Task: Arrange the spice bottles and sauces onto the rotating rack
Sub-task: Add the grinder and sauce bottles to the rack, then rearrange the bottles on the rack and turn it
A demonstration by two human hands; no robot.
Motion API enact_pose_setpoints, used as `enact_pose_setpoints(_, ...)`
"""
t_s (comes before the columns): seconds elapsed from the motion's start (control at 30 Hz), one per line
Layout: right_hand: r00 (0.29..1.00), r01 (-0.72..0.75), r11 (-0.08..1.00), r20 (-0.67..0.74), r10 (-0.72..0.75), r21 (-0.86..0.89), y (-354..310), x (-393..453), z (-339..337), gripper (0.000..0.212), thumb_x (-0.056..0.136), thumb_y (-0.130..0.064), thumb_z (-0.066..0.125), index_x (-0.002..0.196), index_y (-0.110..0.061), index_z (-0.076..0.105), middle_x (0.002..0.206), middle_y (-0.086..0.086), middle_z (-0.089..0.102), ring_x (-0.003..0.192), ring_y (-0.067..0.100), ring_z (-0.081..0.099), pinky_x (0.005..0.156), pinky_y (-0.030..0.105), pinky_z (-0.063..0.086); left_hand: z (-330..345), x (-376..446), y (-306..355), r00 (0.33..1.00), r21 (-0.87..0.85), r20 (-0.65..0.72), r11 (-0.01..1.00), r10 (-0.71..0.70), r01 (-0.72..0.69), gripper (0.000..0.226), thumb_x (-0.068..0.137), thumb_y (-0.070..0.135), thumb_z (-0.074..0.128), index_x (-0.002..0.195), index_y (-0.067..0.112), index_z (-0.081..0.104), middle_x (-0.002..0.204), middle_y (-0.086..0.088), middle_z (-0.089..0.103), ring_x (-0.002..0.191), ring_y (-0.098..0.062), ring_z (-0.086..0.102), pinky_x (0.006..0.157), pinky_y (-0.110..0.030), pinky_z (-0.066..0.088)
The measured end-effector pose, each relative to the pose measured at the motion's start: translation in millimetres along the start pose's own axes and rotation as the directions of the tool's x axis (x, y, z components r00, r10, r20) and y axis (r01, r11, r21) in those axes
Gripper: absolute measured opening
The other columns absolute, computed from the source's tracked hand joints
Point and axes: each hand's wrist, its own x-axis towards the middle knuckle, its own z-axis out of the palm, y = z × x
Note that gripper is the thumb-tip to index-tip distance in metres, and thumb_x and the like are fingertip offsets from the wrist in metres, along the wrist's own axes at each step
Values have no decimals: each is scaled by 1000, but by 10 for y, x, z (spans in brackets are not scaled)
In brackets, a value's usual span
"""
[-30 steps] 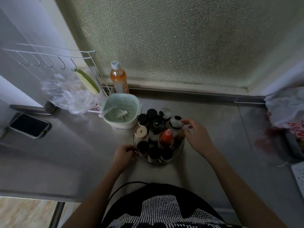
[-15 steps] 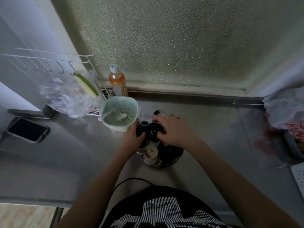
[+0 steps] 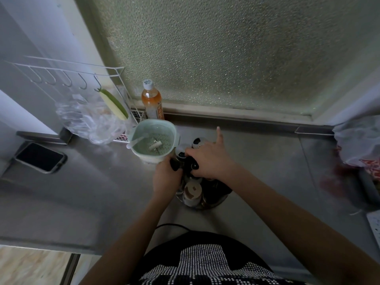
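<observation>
Since a moment ago our hands have left the rim of the rack (image 3: 221, 199) and closed in over the bottles at its far side, and the beige-capped bottle (image 3: 192, 191) has swung round to the near edge. Nearest us, that bottle sits below our fingers, upright among dark jars crowding the tray. Our left hand (image 3: 166, 177) curls around a black-capped bottle (image 3: 174, 164) at the rack's left, fingers wrapped on its neck. Our right hand (image 3: 209, 159) lies over the middle bottles, fingers bent onto a dark cap (image 3: 193, 166) with the index finger pointing away; whether it truly grips we cannot tell. Just beyond the fingertips a white-and-black cap (image 3: 197, 141) shows, and beside the left knuckles stands the green strainer bowl (image 3: 173, 130). Farther off, the orange drink bottle (image 3: 152, 101) waits by the window. We judge the loading nearly done: the rack looks full, with perhaps final nudging left.
</observation>
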Motion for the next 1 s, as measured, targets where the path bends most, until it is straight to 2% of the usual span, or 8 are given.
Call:
enact_pose_setpoints(0.2, 997, 42, 996, 69, -48, 74, 26, -34, -14, 57, 77, -49, 57, 127, -28, 42, 105, 6, 64, 112, 28, 53, 107, 67, -13, -355, 84, -12, 990, -156, -17, 978, -141, 136, 33, 66, 6, 74, 98, 10, 69, 84, -3, 61, 82, -19, 59, 74, -27, 44)
enact_pose_setpoints(0.3, 995, 55, 993, 83, -63, 101, 16, -36, 6, 56, 75, -50, 59, 124, -28, 42, 108, 3, 62, 111, 27, 53, 110, 67, -4, -538, 156, -16, 982, -242, 52, 952, -180, 188, 40, 59, 10, 76, 98, 15, 69, 94, -12, 66, 86, -32, 66, 77, -50, 56)
enact_pose_setpoints(0.43, 993, 119, 982, 0, -120, 149, 3, -30, 43, 56, 69, -45, 67, 118, -27, 45, 102, 5, 60, 105, 28, 54, 112, 51, 15, -744, 182, -3, 979, -202, 90, 960, -181, 196, 33, 64, 7, 75, 95, 16, 70, 98, -15, 67, 82, -34, 66, 67, -54, 58)
enact_pose_setpoints(0.53, 982, 187, 972, -61, -180, 142, -33, 12, 5, 58, 67, -49, 67, 117, -25, 51, 102, 5, 61, 99, 24, 56, 109, 44, 24, -830, 168, 13, 972, -159, 139, 964, -191, 212, 32, 66, 5, 72, 95, 17, 68, 104, -15, 64, 82, -37, 64, 46, -53, 56)
enact_pose_setpoints(0.6, 977, 214, 964, -53, -208, 158, -77, 58, -29, 56, 66, -48, 67, 115, -25, 53, 100, 5, 60, 96, 23, 55, 103, 40, 31, -854, 144, 12, 964, -139, 170, 963, -205, 229, 34, 67, 4, 72, 97, 17, 67, 107, -15, 62, 81, -38, 63, 37, -51, 53)
enact_pose_setpoints(0.73, 975, 216, 937, -2, -224, 276, -125, 86, -71, 60, 68, -39, 72, 122, -24, 51, 105, 5, 54, 93, 21, 52, 78, 31, 42, -877, 87, 0, 955, -120, 211, 964, -210, 239, 30, 69, 3, 70, 94, 17, 64, 107, -14, 61, 73, -28, 61, 38, -50, 53)
enact_pose_setpoints(0.93, 978, 200, 916, -19, -207, 348, -82, 27, -185, 62, 66, -42, 74, 123, -31, 50, 97, -4, 39, 90, 16, 48, 73, 29, 41, -875, 73, -68, 964, -68, 185, 976, -193, 208, 27, 68, 5, 71, 90, 20, 64, 99, -14, 63, 66, -25, 62, 54, -54, 58)
enact_pose_setpoints(1.0, 978, 208, 905, -56, -201, 372, -65, 5, -247, 61, 67, -41, 74, 123, -31, 51, 98, -5, 40, 88, 14, 45, 73, 26, 37, -871, 78, -74, 964, -65, 180, 975, -196, 210, 27, 68, 5, 71, 89, 20, 64, 98, -14, 63, 67, -26, 62, 52, -53, 58)
